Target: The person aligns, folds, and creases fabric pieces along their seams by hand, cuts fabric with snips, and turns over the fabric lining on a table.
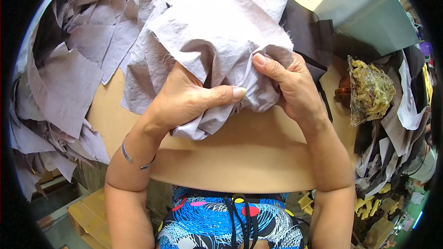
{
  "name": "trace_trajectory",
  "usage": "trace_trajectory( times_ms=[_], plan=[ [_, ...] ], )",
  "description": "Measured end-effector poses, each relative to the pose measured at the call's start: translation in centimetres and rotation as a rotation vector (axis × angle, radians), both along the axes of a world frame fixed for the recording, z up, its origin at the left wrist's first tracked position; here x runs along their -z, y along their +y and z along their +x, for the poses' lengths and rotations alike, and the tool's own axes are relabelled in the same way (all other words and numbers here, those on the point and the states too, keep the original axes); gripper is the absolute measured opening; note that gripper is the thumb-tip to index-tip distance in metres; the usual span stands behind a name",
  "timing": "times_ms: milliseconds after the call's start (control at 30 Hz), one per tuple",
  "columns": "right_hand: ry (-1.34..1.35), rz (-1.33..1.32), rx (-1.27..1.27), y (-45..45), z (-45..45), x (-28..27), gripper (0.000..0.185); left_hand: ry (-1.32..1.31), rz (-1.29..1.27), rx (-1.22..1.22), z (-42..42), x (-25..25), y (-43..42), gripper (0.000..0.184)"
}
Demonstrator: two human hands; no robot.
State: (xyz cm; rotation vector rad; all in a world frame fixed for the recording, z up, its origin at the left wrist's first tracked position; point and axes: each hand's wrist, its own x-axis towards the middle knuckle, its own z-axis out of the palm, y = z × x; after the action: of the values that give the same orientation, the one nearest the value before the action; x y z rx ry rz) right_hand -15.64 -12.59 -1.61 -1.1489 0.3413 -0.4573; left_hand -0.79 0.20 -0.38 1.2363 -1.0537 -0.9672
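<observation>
A large piece of pale grey-lilac fabric (pixel 221 23) with frayed edges is bunched between my two hands over the tan table (pixel 230 166). My left hand (pixel 194 97) grips its near edge, thumb on top and the other fingers hidden under the folds. To the right, my right hand (pixel 290 78) pinches the same fabric between its thumb and curled fingers. The cloth hangs in folds between the hands, and a corner droops below my left thumb.
Loose pieces of similar fabric (pixel 69 87) lie heaped on the left. Dark cloth (pixel 307 37) is behind my right hand. At the right are a grey-blue box-like object (pixel 369 9), a yellowish crumpled bundle (pixel 371 92) and hanging scraps (pixel 397 124). A cardboard box (pixel 90 216) is at lower left.
</observation>
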Motion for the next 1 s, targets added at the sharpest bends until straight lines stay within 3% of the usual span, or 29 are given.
trace_trajectory(
  times_ms=[33, 133, 367, 467, 567, 667, 733, 800, 867, 900, 967, 1000],
  plan=[
    [0.012, 0.02, -0.024, -0.3, -0.1, 0.0, 0.018, 0.048, 0.093, -0.003, -0.1, -0.5, 0.2, 0.056],
    [-0.012, 0.081, -0.029, -0.3, -0.1, -0.3, 0.019, 0.006, -0.053, -0.052, -0.2, 0.3, -0.1, 0.053],
    [-0.074, 0.101, -0.038, -0.2, -0.1, 0.1, 0.02, 0.204, -0.041, -0.147, -0.3, 0.2, -0.3, 0.037],
    [-0.014, 0.115, -0.101, -0.7, -0.4, -0.3, 0.018, 0.195, -0.147, -0.225, -0.4, 0.6, -0.7, 0.034],
    [0.094, -0.082, -0.015, -0.4, -0.2, -1.0, 0.016, 0.175, -0.202, -0.297, -0.6, 0.9, -0.8, 0.028],
    [0.077, -0.612, 0.45, -0.7, -0.5, -2.5, 0.013, -0.002, -0.154, -0.255, -1.2, 0.5, -0.1, 0.025],
    [-0.173, -0.747, 0.683, -0.5, -0.5, -4.4, 0.01, -0.574, -0.239, -0.073, -2.0, 1.6, 0.6, 0.024],
    [-0.358, -0.794, 0.596, 1.2, -2.0, -6.8, 0.016, -1.015, -0.46, 0.142, -3.3, 4.1, 0.7, 0.027],
    [-0.513, -0.898, 0.212, 3.6, -3.7, -8.3, 0.01, -0.932, -0.439, 0.291, -5.0, 5.1, 1.1, 0.027],
    [-0.589, -0.95, -0.004, 4.6, -4.5, -8.9, 0.008, -1.022, -0.4, 0.466, -5.3, 3.6, 0.9, 0.028],
    [-0.626, -0.974, -0.328, 6.9, -5.4, -10.2, 0.017, -0.86, -0.268, 0.581, -5.9, 2.8, 1.2, 0.03],
    [-0.567, -0.905, -0.41, 8.8, -5.5, -11.1, 0.032, -0.761, -0.147, 0.697, -5.8, 2.3, 1.3, 0.032]
  ],
)
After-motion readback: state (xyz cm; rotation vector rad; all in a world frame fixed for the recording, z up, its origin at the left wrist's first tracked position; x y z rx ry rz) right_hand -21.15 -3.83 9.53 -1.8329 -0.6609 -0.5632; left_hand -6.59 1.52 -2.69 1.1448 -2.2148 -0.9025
